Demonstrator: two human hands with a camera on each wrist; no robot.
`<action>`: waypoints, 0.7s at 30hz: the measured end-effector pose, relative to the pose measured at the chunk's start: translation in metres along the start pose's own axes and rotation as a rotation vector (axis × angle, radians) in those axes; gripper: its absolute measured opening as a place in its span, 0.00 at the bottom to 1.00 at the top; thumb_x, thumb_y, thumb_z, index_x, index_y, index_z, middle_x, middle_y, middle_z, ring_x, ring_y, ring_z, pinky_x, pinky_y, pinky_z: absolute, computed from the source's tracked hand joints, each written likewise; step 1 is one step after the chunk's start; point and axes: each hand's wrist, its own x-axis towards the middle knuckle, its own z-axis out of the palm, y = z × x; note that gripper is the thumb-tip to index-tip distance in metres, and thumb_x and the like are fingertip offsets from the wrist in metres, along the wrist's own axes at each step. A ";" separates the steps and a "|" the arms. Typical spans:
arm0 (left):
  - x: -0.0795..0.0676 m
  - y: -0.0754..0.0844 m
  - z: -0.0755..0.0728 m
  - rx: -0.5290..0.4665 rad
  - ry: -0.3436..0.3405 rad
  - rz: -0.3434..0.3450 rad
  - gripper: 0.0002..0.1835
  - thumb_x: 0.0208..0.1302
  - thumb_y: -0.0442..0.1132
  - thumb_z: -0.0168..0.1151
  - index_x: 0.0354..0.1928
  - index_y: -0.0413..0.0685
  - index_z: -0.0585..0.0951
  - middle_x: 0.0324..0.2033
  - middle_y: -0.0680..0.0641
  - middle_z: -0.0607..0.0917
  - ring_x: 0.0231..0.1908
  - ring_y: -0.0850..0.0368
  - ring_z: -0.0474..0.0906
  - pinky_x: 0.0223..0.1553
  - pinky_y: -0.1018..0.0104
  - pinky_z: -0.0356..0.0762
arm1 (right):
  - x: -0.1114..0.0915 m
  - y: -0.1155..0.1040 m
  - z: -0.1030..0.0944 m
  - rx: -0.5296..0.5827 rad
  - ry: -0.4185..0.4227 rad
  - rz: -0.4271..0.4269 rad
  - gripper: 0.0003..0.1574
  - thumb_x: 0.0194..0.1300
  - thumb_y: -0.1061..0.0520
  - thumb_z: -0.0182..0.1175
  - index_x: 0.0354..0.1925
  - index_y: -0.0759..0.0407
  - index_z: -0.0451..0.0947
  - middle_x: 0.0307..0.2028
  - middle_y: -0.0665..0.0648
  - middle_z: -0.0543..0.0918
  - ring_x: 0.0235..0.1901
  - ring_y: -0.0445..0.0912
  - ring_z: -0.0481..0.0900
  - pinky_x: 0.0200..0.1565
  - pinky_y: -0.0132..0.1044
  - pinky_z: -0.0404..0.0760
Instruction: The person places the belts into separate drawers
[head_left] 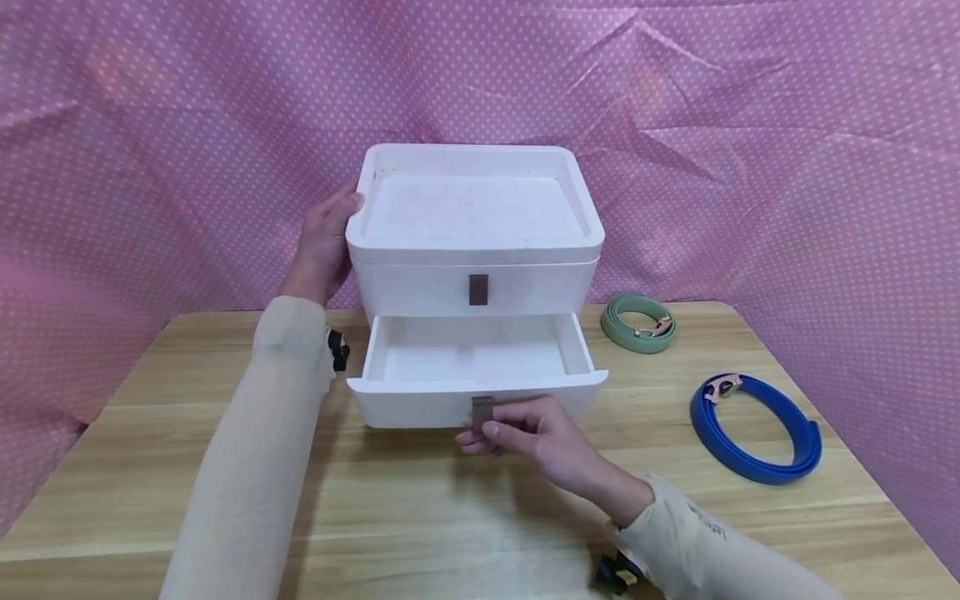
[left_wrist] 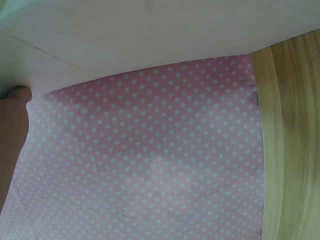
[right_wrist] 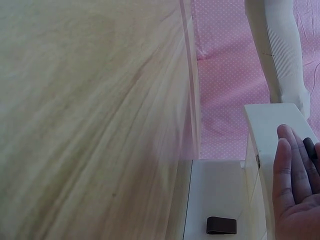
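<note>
A white drawer unit [head_left: 480, 287] stands at the back of the table, one drawer [head_left: 472, 350] pulled out with a bare inside. My right hand [head_left: 536, 437] pinches the brown pull tab [head_left: 482, 412] on that drawer's front between thumb and fingers. In the right wrist view the fingers [right_wrist: 295, 175] lie along the drawer, around the dark tab. My left hand [head_left: 322, 242] grips the unit's upper left side, thumb at the top rim. Only part of the left hand [left_wrist: 15, 120] shows in the left wrist view, against the white side wall [left_wrist: 140, 35].
A coiled green belt [head_left: 611, 325] lies right of the unit; a coiled blue belt [head_left: 765, 475] is nearer the right edge. Above the pulled-out drawer is a closed one [head_left: 420, 287]. Another tab [right_wrist: 221, 225] shows on a lower white front. Pink dotted cloth [head_left: 480, 75] hangs behind.
</note>
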 end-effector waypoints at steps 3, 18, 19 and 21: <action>0.000 0.000 0.000 -0.001 0.004 -0.004 0.26 0.71 0.48 0.55 0.70 0.59 0.70 0.68 0.50 0.70 0.64 0.52 0.69 0.62 0.60 0.71 | -0.001 0.000 0.001 0.006 0.006 0.002 0.16 0.73 0.64 0.53 0.52 0.74 0.78 0.46 0.62 0.86 0.46 0.57 0.84 0.50 0.52 0.81; -0.001 -0.002 -0.001 0.003 0.002 0.004 0.26 0.71 0.49 0.55 0.70 0.59 0.70 0.67 0.49 0.71 0.64 0.51 0.69 0.62 0.60 0.71 | -0.003 -0.001 0.002 0.007 0.006 0.009 0.16 0.73 0.62 0.53 0.53 0.70 0.79 0.48 0.61 0.85 0.48 0.56 0.83 0.52 0.55 0.79; -0.001 -0.001 0.000 0.000 0.001 0.005 0.26 0.71 0.49 0.55 0.70 0.59 0.70 0.68 0.50 0.71 0.64 0.52 0.69 0.62 0.60 0.71 | -0.003 -0.001 0.002 0.001 0.006 0.005 0.16 0.73 0.62 0.53 0.53 0.70 0.79 0.48 0.61 0.85 0.48 0.56 0.83 0.52 0.56 0.79; 0.000 0.000 0.000 -0.004 -0.004 0.004 0.26 0.71 0.49 0.56 0.70 0.60 0.70 0.67 0.50 0.71 0.64 0.52 0.69 0.62 0.60 0.71 | -0.003 -0.001 0.002 -0.016 0.009 -0.005 0.16 0.73 0.62 0.53 0.53 0.70 0.79 0.48 0.60 0.85 0.48 0.56 0.83 0.51 0.58 0.79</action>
